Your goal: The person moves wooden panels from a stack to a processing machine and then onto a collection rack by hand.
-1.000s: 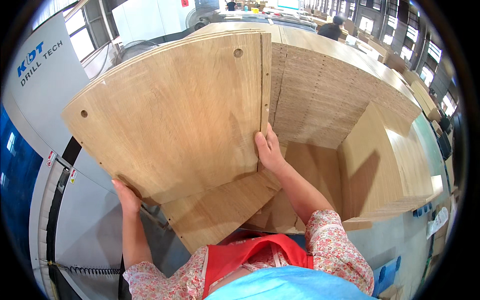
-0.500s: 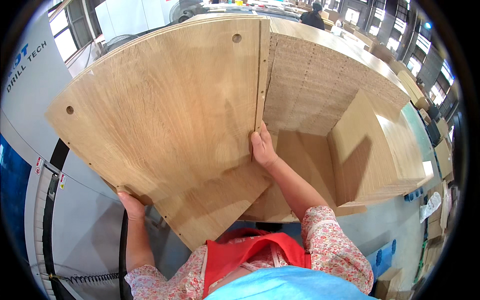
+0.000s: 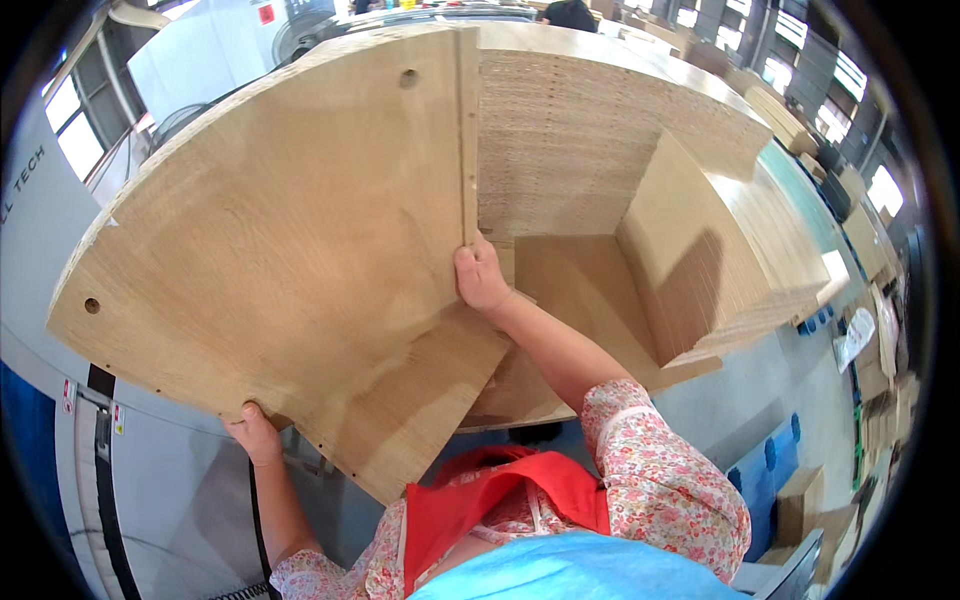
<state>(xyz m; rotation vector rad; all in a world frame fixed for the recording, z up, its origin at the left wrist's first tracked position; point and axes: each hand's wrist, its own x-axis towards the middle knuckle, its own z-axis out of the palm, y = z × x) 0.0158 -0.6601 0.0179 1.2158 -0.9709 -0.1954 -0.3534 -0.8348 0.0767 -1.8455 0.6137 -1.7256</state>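
Both my hands hold a large pale wood-grain panel (image 3: 270, 230), tilted up in front of me. It has round holes near two corners, a groove by its right edge and small drilled holes along its edges. My left hand (image 3: 256, 434) grips the lower left edge, thumb on the face and fingers hidden underneath. On the right edge, my right hand (image 3: 482, 274) is closed with its thumb on the face. Another wood-grain board (image 3: 425, 410) shows below the panel; whether it is separate I cannot tell.
Behind to the right stands a tall stack of boards (image 3: 560, 140). A lower stack (image 3: 700, 250) sits beside it on a brown base board (image 3: 570, 290). A grey-white machine (image 3: 170, 470) stands at left. Blue plastic pieces (image 3: 765, 480) and cartons (image 3: 800, 500) lie at lower right.
The panel's left side has dipped lower, and the panel with both hands sits further left in view. The stacks and machine have also shifted left in view. Both hands keep their grip.
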